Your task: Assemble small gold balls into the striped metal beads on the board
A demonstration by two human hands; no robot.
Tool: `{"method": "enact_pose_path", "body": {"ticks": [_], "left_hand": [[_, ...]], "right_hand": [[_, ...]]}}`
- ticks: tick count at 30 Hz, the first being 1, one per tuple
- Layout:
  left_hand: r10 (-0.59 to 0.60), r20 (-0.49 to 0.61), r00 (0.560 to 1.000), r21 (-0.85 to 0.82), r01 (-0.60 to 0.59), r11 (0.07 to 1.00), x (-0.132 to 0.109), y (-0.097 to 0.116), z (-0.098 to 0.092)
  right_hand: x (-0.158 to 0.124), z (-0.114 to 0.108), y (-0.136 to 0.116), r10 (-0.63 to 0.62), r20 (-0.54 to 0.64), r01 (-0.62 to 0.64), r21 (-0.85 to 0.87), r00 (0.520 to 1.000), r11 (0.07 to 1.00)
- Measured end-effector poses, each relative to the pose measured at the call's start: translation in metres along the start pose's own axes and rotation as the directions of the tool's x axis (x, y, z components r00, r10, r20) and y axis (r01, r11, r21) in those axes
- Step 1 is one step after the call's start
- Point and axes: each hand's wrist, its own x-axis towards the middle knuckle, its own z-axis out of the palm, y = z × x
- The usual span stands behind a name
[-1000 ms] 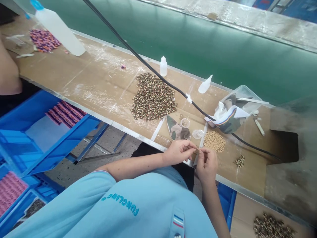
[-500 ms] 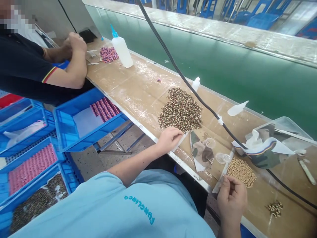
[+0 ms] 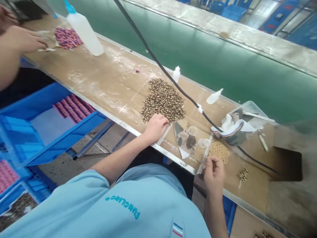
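My left hand (image 3: pixel 156 129) lies at the near edge of a heap of small gold-and-dark pieces (image 3: pixel 162 100), its thumb and fingertips pinched together over a white strip (image 3: pixel 163 135). What the pinch holds, if anything, is too small to tell. Beside the pile of round tan beads (image 3: pixel 219 151) is my right hand (image 3: pixel 214 170), its fingers curled and closed at the table's near edge. Its grip hides whatever may be inside. Between the hands lie a camouflage cloth scrap (image 3: pixel 185 140) and two small clear round cups, one of them a clear cup (image 3: pixel 203 142) near the beads.
A black cable (image 3: pixel 158 61) crosses above the table. Along the back stand a large glue bottle (image 3: pixel 85 34) and small white bottles (image 3: pixel 176 74). A clear tray (image 3: pixel 255 110) with cloth sits right. At left are a co-worker's hand (image 3: pixel 27 39) and blue crates (image 3: pixel 15 132).
The view has swung to the right, so the table's contents sit further left. Both my hands remain closed near the same piles. The co-worker's hand now reaches lower over the table.
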Motion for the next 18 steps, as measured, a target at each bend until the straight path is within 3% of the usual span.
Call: {"method": "enact_pose_path", "body": {"ticks": [3, 7, 11, 18], "left_hand": [[0.044, -0.023, 0.999, 0.045, -0.043, 0.998, 0.000, 0.000, 0.001], [0.108, -0.056, 0.993, 0.106, -0.102, 0.989, -0.002, 0.002, 0.004], [0.137, -0.063, 0.989, 0.130, -0.128, 0.983, -0.002, 0.002, 0.009], [0.084, -0.093, 0.992, 0.053, -0.079, 0.995, 0.000, -0.003, 0.009]], "right_hand": [[0.005, -0.002, -0.010, 0.136, 0.080, -0.146, 0.126, 0.987, 0.981], [0.010, -0.004, -0.018, 0.222, 0.141, -0.250, 0.234, 0.965, 0.940], [0.010, -0.004, -0.018, 0.240, 0.148, -0.273, 0.272, 0.959, 0.923], [0.010, -0.003, -0.017, 0.221, 0.142, -0.252, 0.259, 0.965, 0.932]]}}
